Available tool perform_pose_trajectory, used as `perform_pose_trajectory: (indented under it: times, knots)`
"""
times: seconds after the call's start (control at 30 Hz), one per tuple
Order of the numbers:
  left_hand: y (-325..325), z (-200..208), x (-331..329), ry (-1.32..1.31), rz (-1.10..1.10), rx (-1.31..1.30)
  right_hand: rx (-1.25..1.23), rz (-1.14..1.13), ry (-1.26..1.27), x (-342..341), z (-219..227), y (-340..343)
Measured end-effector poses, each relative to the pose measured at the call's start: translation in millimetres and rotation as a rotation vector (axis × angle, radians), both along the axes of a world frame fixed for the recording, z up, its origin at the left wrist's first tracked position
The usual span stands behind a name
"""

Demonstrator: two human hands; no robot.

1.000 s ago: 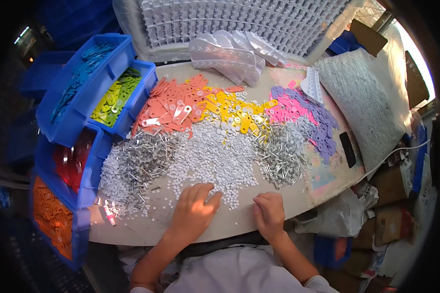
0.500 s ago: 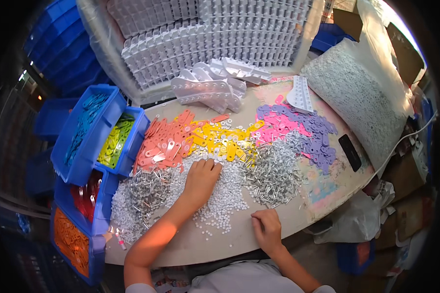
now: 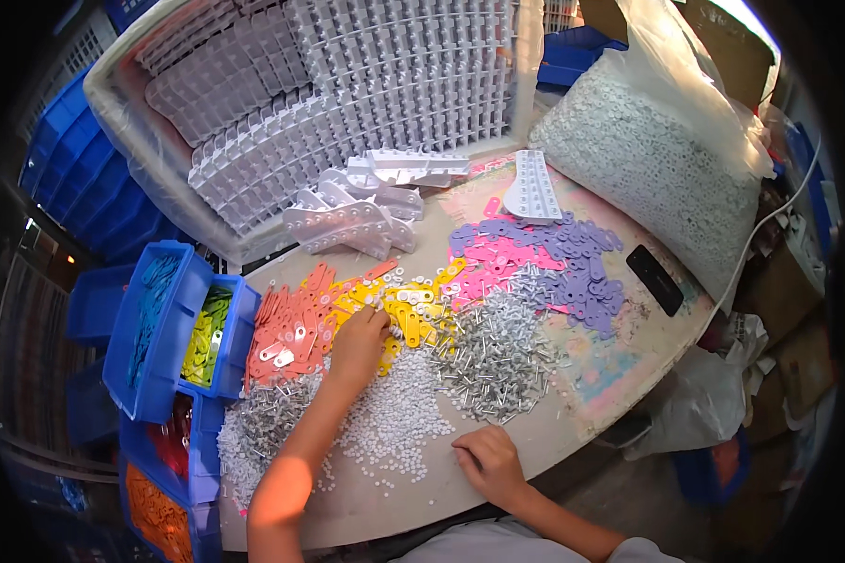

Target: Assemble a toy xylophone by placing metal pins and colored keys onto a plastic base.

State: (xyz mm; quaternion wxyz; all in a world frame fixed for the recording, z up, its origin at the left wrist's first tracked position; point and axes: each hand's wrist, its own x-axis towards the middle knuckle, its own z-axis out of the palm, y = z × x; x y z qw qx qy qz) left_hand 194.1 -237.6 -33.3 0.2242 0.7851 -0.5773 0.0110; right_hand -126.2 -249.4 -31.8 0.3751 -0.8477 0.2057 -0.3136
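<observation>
My left hand [image 3: 357, 344] reaches over the pile of yellow plastic strips with holes [image 3: 406, 310]. Its fingers are bent with the tips down among those strips, and anything between them is hidden. White round beads [image 3: 394, 413] are spread beneath and beside that wrist. Near the table's front edge rests my right hand [image 3: 493, 463], fingers curled in; I cannot make out whether they hold something. A heap of silver metal pins [image 3: 498, 361] lies just beyond it. Another pin heap [image 3: 282, 413] is left of my left forearm. Salmon strips [image 3: 291, 324] border the yellow ones.
Pink strips [image 3: 502, 258] and purple strips [image 3: 587, 272] lie farther right, near a black phone [image 3: 655, 280]. White plastic racks [image 3: 347, 220] stand before a big crate [image 3: 160, 211]. A sack of white beads [image 3: 648, 141] leans at right. Blue bins [image 3: 202, 375] with coloured strips line the left.
My left hand has moved from the edge of the white beads onto the yellow strips. My right hand stays curled near the front edge. The whole view has shifted.
</observation>
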Motion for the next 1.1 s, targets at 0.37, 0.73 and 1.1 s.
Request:
perform_pose_trajectory:
  times: [0.37, 0.73, 1.1]
  knots:
    - [31.8, 21.8, -5.7, -0.015, -0.023, 0.168, 0.025, 0.006, 0.008, 1.2, 1.8, -4.8]
    - [-17.1, 3.8, 27.9, -0.082, -0.027, 0.014, -0.013, -0.017, 0.007, -5.5, 2.2, -8.0]
    - [-38.1, 1.1, 31.6, -0.085, 0.191, 0.119, -0.054, 0.012, -0.075, -5.7, -12.4, -1.4]
